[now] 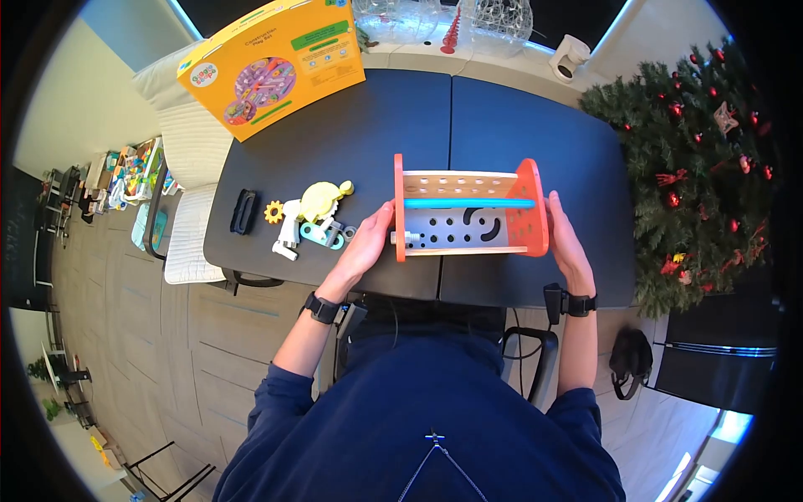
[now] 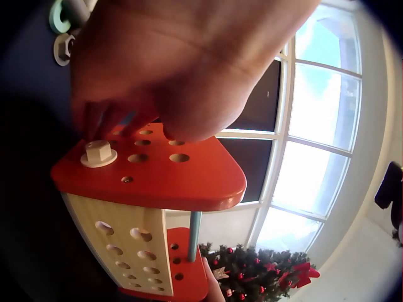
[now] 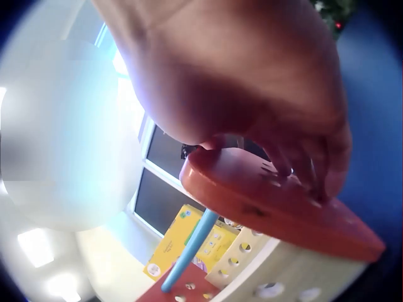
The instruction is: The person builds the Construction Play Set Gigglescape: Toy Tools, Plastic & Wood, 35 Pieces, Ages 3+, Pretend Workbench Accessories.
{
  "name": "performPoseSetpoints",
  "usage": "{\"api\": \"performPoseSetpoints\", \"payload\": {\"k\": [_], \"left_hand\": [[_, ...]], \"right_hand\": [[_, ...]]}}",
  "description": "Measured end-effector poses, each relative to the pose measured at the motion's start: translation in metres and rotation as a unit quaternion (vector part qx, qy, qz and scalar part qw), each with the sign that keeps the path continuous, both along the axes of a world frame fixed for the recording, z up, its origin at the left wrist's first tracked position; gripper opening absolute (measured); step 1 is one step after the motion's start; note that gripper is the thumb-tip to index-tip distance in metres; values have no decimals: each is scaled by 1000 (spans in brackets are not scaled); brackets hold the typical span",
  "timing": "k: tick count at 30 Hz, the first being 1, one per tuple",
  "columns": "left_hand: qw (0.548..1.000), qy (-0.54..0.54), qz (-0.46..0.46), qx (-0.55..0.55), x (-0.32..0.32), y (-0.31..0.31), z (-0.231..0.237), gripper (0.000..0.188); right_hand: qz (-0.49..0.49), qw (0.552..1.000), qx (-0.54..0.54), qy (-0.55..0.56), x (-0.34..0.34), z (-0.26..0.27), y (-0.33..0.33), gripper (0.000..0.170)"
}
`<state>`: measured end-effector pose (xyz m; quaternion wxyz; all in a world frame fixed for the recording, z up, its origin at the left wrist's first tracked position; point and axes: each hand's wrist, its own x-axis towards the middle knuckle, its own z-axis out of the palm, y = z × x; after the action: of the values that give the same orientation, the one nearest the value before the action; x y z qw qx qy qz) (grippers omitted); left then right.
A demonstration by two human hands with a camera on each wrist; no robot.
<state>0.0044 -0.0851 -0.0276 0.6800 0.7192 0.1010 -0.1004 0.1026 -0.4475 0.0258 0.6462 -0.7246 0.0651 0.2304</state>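
Observation:
A toy toolbox [image 1: 468, 203] with red end panels, pale wooden sides full of round holes and a blue rod handle lies across the table in front of me. My left hand [image 1: 368, 244] presses on its left end panel, fingertips on the red face near a pale hex-headed bolt [image 2: 99, 151] seated in one hole. Against the right end panel rests my right hand [image 1: 569, 241], its fingers laid along the outer face in the head view. Fingertips touch the panel [image 3: 271, 204] in the right wrist view. The toolbox sits between both hands.
Loose toy parts lie left of the toolbox: a yellow gear [image 1: 273, 212], pale yellow pieces [image 1: 320, 201], white pieces [image 1: 289, 230] and a teal strip [image 1: 322, 237]. Farther left is a black case [image 1: 244, 212]. A yellow play-set box [image 1: 276, 71] stands behind; a decorated tree [image 1: 694, 167] borders the right.

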Motion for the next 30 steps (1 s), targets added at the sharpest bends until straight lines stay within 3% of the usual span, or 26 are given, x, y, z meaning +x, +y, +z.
{"api": "performPoseSetpoints", "payload": {"k": [5, 9, 13, 16, 19, 26, 30], "left_hand": [[997, 67, -33, -21, 9, 10, 14, 75], [998, -45, 47, -22, 6, -2, 38, 74], [995, -80, 34, -43, -1, -11, 59, 67], [989, -83, 59, -106, -7, -17, 60, 70], [979, -145, 89, -111, -10, -20, 51, 73], [988, -127, 43, -77, -21, -17, 40, 71], [989, -133, 21, -66, -23, -14, 26, 75]], "right_hand": [[-7, 997, 61, -56, -8, 20, 12, 75], [-59, 986, 114, -109, -9, 29, 3, 71], [-9, 968, 144, -204, -20, 41, -4, 59], [2, 969, 178, -173, -37, 42, -4, 49], [-1, 975, 146, -166, -47, 18, -4, 42], [40, 972, 194, -123, -54, -11, -12, 47], [38, 976, 169, -130, -55, -25, -13, 50]]}}
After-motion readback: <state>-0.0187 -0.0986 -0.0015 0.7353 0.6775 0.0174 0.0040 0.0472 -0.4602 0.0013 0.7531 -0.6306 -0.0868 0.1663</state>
